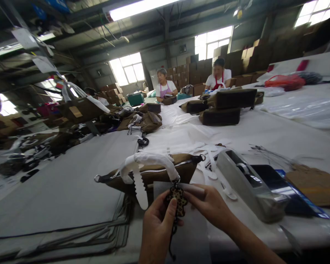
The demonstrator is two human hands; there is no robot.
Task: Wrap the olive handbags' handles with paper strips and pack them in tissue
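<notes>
A brown handbag [156, 172] lies on the white table in front of me, its handle [147, 161] wrapped in white foam. A leopard-print charm [178, 201] hangs from the bag's zipper. My left hand [157, 227] pinches the charm from below, thumb on its front. My right hand [209, 207] is closed on a strip of white wrapping paper [194, 189] at the charm's upper right. A dark cord dangles under my left hand.
A grey tape dispenser [247, 183] stands right of the bag, beside a dark phone-like slab [272, 181] and brown paper [313, 185]. Stacked grey sheets [60, 194] lie at left. More brown bags [222, 106] sit farther back, where two people work. Cardboard boxes line the wall.
</notes>
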